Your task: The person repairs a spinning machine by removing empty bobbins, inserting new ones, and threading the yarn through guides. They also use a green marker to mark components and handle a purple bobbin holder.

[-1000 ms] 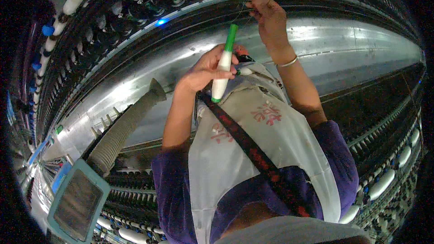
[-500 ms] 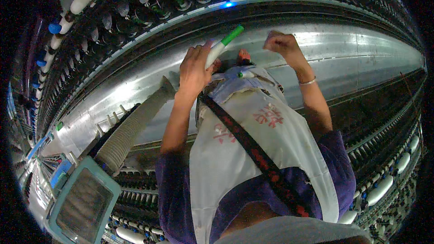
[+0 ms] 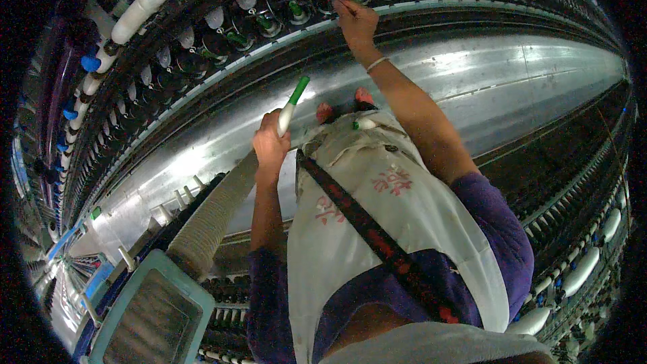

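Observation:
My left hand (image 3: 271,143) is wrapped round a yarn bobbin (image 3: 290,113), white yarn below and a bare green tube end pointing up and away. It holds the bobbin above the metal floor, left of my apron (image 3: 377,195). At the far side my right hand (image 3: 358,25) reaches to the row of spindles on the spinning frame (image 3: 269,25). Its thumb and fingers are pinched together beside one spindle; whatever is between them is too small to make out. A second bobbin with a green end (image 3: 364,124) pokes out at the apron's pocket.
A ribbed hose (image 3: 219,219) runs at my left from a teal-framed box (image 3: 202,303) with a window. White roving bobbins (image 3: 140,17) with blue holders hang at upper left. Another spindle row (image 3: 559,195) lies at the right. My feet (image 3: 325,112) stand on the metal floor.
My right hand has moved up and left from above the floor to the spindles. My left hand, still holding the bobbin, has drawn lower and slightly left.

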`<move>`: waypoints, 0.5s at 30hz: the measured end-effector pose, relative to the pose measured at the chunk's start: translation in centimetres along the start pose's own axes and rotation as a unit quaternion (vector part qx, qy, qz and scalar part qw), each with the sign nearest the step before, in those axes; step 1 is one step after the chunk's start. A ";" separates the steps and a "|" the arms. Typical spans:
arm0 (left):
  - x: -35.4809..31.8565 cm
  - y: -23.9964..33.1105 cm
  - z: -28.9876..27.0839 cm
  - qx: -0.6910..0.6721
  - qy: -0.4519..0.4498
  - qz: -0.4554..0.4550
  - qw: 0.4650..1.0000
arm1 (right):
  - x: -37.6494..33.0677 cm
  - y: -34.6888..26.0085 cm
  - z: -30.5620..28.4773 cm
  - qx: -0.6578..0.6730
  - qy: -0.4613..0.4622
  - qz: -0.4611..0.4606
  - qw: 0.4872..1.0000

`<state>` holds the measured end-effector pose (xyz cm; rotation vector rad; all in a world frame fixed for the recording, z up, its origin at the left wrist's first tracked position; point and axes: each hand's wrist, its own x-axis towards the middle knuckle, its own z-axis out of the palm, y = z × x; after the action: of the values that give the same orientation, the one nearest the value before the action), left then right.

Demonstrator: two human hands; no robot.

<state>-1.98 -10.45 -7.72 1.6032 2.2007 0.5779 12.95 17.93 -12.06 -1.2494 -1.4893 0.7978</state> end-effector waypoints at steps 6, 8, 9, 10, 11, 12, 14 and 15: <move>2.2 1.5 0.8 -0.054 0.004 0.011 0.998 | 1.0 -1.5 4.3 -0.132 0.098 0.033 0.986; 3.1 1.4 1.2 -0.070 -0.011 -0.007 0.997 | 1.2 -2.1 4.4 -0.193 0.131 0.022 0.972; 3.4 1.4 1.5 -0.048 0.003 0.007 0.999 | 1.2 -2.3 4.0 -0.233 0.108 0.025 0.966; 3.8 1.3 1.7 -0.026 -0.010 0.008 1.000 | 1.1 -2.3 3.7 -0.274 0.084 0.030 0.958; 3.9 1.2 2.1 -0.003 -0.026 0.002 1.000 | 0.8 -2.3 3.0 -0.303 0.066 -0.008 0.951; 4.1 1.1 2.4 0.018 -0.050 -0.007 0.999 | 0.6 -2.0 2.4 -0.332 0.034 -0.002 0.943; 4.0 1.0 2.8 0.001 -0.034 0.012 0.999 | 0.0 -1.5 1.1 -0.364 -0.023 -0.079 0.928; 3.9 0.9 2.9 -0.008 -0.029 0.018 0.999 | -0.1 -1.2 0.8 -0.329 -0.022 -0.111 0.937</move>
<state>-0.91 -6.10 -9.88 1.6344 2.1244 0.5503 11.85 17.61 -11.17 -1.5034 -1.9799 0.1635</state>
